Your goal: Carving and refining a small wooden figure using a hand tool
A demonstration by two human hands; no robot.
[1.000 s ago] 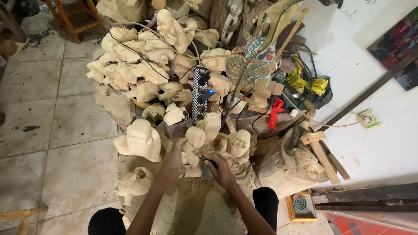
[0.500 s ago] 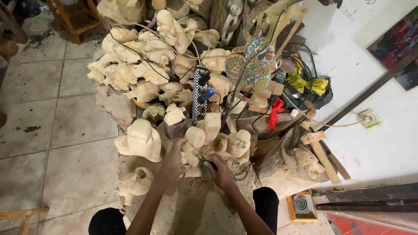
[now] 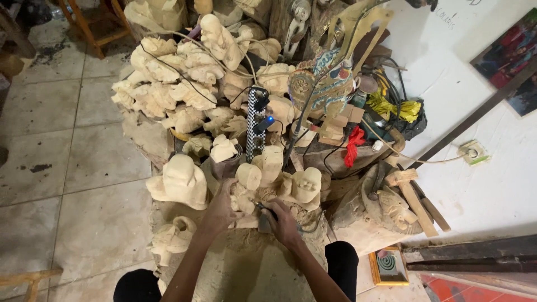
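A person sits over a worktop covered in pale wood dust, seen from above. The landmark is a small unfinished wooden carving of a figure with a rounded head, standing at the near edge of a large heap of similar pale carvings.

The left hand presses against the left side of this carving, its grip closed around the lower part to steady it. The right hand sits just to the right of the carving and slightly nearer the person, its grip wrapped around a small dark tool whose tip meets the base of the carving. A thin dark cord trails from the tool to the right.

Just right of the carving stands another rounded figure. To its left sits a larger blocky carving. Directly behind it rises a black-and-white chequered power strip with a blue light. Further right of the carving lie a red rag, a wooden mallet and a white wall. Left of the heap is grey tiled floor.
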